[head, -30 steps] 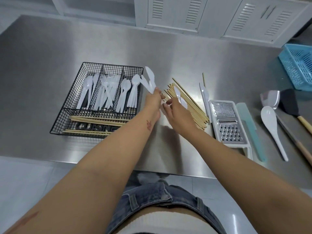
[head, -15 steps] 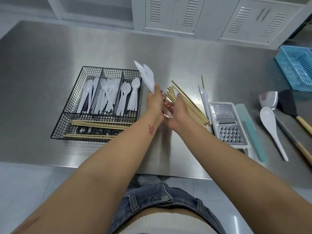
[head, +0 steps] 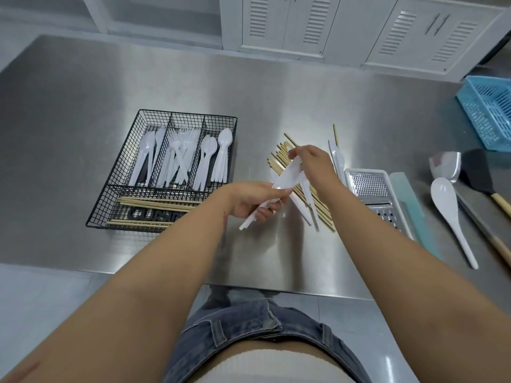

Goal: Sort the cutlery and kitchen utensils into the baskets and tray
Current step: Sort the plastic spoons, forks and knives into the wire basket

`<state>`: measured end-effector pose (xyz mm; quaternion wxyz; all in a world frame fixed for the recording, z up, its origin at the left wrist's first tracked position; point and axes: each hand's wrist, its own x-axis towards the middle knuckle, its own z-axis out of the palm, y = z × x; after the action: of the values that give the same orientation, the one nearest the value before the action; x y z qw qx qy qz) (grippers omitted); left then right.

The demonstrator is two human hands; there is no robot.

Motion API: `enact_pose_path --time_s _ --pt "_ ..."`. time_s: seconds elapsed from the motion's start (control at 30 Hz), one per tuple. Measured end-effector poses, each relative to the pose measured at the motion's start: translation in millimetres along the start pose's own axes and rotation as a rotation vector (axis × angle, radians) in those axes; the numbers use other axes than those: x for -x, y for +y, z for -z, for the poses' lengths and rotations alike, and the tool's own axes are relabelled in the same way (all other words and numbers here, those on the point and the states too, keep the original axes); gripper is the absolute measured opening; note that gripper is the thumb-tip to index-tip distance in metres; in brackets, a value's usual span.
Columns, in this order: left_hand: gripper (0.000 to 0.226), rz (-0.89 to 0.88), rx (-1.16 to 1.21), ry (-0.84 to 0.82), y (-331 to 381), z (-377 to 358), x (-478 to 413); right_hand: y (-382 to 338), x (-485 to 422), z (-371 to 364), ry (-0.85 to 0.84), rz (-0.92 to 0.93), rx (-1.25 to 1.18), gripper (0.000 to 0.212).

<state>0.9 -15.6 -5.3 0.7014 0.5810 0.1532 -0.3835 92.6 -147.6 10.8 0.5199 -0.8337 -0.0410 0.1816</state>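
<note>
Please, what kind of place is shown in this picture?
Probably a commercial or training kitchen. The work surface is a stainless steel table, white louvred cabinets stand behind it, and a black wire cutlery tray and a grater lie on it.

Black wire tray (head: 116,172); white plastic cutlery (head: 177,158); tan chopsticks (head: 279,158); blue slotted basket (head: 489,111).
</note>
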Motion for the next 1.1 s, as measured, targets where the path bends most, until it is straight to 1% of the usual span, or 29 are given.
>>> enact_pose_path --time_s 0.07,0.13,0.2,0.23,0.27,0.33,0.4,0.5,0.57,0.6,0.73,0.9,1.0,1.1 --pt "0.027 -0.009 0.064 0.046 3 0 -1 1 2 -5 -0.063 0.029 0.071 0.031" --pt "0.028 -0.010 0.063 0.096 6 0 -4 1 1 -8 -0.089 0.044 0.078 0.031" --pt "0.030 -0.028 0.071 0.174 8 1 -6 2 -2 -6 -0.042 0.004 0.016 0.031" --pt "0.030 -0.049 0.123 0.228 8 3 -7 5 -5 -3 0.008 -0.015 0.024 0.031" --pt "0.029 -0.075 0.204 0.288 8 6 -8 11 -8 2 0.061 -0.025 0.101 0.030" --pt "0.028 -0.134 0.368 0.403 8 12 -9 26 -10 13 0.120 -0.049 0.419 0.027" --pt "0.028 -0.166 0.430 0.504 7 19 -11 40 -9 18 0.085 -0.078 0.713 0.030" --pt "0.029 -0.193 0.433 0.581 5 22 -16 52 -4 13 0.026 -0.063 0.951 0.050" --pt "0.029 -0.197 0.425 0.583 4 21 -19 55 -2 7 0.037 -0.020 1.045 0.056" --pt "0.029 -0.195 0.424 0.582 4 20 -20 55 -1 4 0.046 -0.002 1.070 0.055" --pt "0.028 -0.184 0.421 0.576 5 20 -22 53 -1 2 0.069 0.039 1.094 0.037" --pt "0.028 -0.163 0.410 0.571 7 17 -22 51 0 3 0.071 0.026 1.054 0.036" --pt "0.027 -0.157 0.413 0.577 8 16 -22 53 1 5 0.071 0.044 1.003 0.033" --pt "0.027 -0.154 0.417 0.589 8 14 -21 53 1 5 0.056 0.075 1.005 0.029"
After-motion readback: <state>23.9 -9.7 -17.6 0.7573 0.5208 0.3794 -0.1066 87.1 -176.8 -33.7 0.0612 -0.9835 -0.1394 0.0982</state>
